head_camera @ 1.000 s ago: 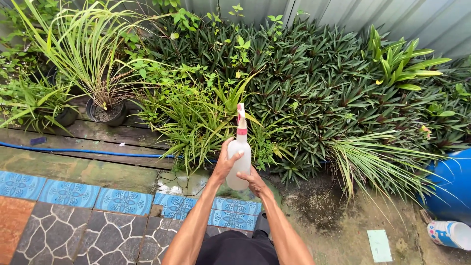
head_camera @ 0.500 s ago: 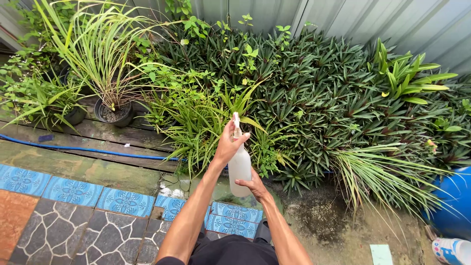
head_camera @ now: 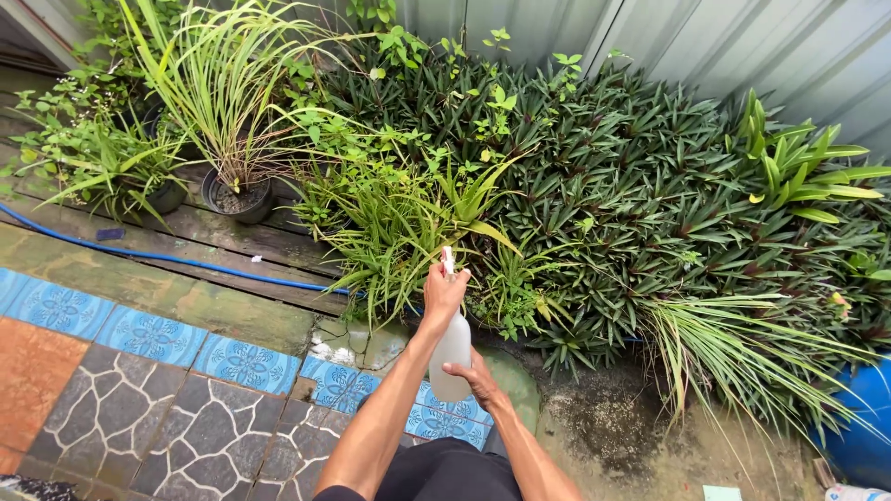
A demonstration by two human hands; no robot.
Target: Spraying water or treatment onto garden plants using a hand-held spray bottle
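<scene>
Left hand [head_camera: 444, 295] grips spray bottle [head_camera: 451, 357] top — right hand [head_camera: 471, 377] cradles base.

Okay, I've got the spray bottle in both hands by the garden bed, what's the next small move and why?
Probably squeeze the trigger. Your left hand wraps the spray head, your right hand steadies the spray bottle at its base, and the nozzle points toward the grassy plant just ahead.

the spray bottle [head_camera: 452, 357] is milky white, its nozzle white with a touch of red. the hose [head_camera: 167, 258] is bright blue, like the barrel [head_camera: 858, 431]. the border tiles [head_camera: 148, 336] carry a blue and white floral motif; the paving [head_camera: 111, 413] is grey stone shapes with pale joints. the pot [head_camera: 239, 202] is black, the fence [head_camera: 668, 42] grey-green.
</scene>
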